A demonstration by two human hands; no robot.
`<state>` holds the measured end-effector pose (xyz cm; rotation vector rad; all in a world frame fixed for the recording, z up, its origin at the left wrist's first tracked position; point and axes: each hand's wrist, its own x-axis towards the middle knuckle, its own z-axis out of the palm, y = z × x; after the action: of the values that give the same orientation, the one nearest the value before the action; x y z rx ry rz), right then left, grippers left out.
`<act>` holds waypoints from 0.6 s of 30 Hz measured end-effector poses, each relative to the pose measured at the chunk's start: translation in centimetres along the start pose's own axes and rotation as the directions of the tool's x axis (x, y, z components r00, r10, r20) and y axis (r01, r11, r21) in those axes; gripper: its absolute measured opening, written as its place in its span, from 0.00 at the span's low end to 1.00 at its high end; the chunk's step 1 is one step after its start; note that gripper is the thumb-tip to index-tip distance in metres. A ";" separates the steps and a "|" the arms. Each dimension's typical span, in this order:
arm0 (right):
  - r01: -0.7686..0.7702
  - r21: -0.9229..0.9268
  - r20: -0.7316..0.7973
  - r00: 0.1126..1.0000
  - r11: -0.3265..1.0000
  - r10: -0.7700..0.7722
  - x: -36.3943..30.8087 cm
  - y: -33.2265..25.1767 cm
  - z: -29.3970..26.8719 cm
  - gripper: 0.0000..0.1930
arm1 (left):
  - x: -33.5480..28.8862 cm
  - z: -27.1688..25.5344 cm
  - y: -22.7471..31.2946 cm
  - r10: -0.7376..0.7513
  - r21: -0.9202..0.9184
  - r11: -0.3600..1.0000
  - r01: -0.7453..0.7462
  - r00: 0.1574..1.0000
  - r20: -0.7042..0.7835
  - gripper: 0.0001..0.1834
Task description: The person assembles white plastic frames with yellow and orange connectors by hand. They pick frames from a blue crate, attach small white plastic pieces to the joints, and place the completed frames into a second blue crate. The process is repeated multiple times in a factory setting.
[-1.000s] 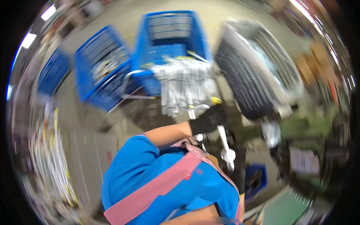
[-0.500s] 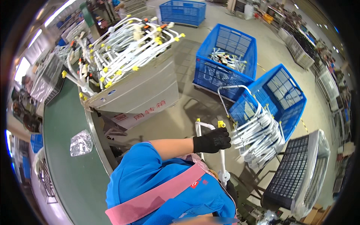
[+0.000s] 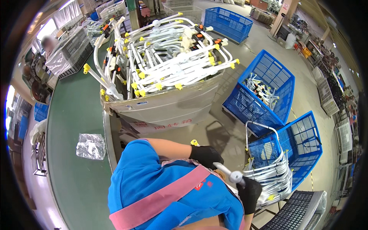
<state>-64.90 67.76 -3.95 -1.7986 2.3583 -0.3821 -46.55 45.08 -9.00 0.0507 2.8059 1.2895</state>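
In front of my body is a white tube frame (image 3: 223, 167) with a round, pale joint (image 3: 235, 176), lying tilted across the gap between my hands. My left hand (image 3: 207, 156), in a black glove, is closed around one of its tubes, though the fingers are partly hidden. Just beyond that glove, a yellow tip (image 3: 194, 143) sticks out. Below the round joint, my right hand (image 3: 250, 194), also black-gloved, grips the frame. My torso hides the frame's lower part.
A big carton (image 3: 165, 105) heaped with white, yellow-tipped tube frames stands ahead. Clear plastic bags (image 3: 91, 146) lie on the green bench (image 3: 73, 184) at left. To the right are blue crates (image 3: 264, 111), a stack of white frames (image 3: 274, 174) and a black crate (image 3: 295, 209).
My right hand has come into view and onto the tube frame. The frame has gone from upright to tilted. My left hand is lower, and the whole view has swung left.
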 end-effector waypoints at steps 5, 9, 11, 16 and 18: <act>0.089 -0.077 -0.690 0.714 0.993 -0.118 6.1 -3.1 -4.9 0.13 | -2.0 -3.8 -1.3 -0.099 -0.141 0.989 0.041 0.894 -0.438 0.17; 0.093 0.375 -0.694 0.688 0.922 0.212 10.3 -2.6 -7.1 0.07 | -1.1 -7.6 -0.5 0.109 0.217 0.974 0.063 0.711 -0.695 0.21; 0.337 0.796 -0.560 0.725 0.503 0.400 13.3 -1.2 -7.6 0.24 | -0.4 -9.6 0.6 0.217 0.326 0.944 0.043 0.664 -0.716 0.24; 0.531 0.766 -0.493 0.847 -0.363 0.199 15.5 6.6 -18.0 0.40 | 0.3 -15.3 3.3 0.478 0.693 0.706 0.145 0.624 -0.618 0.31; 0.426 0.803 -0.459 0.888 -0.417 0.022 17.2 10.1 -20.8 0.38 | 0.7 -17.8 4.0 0.606 0.799 0.565 0.204 0.555 -0.570 0.27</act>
<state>-84.49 56.03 13.55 -0.9765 0.5084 -2.0436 -48.31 34.27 5.57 -0.2036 4.0630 -0.3572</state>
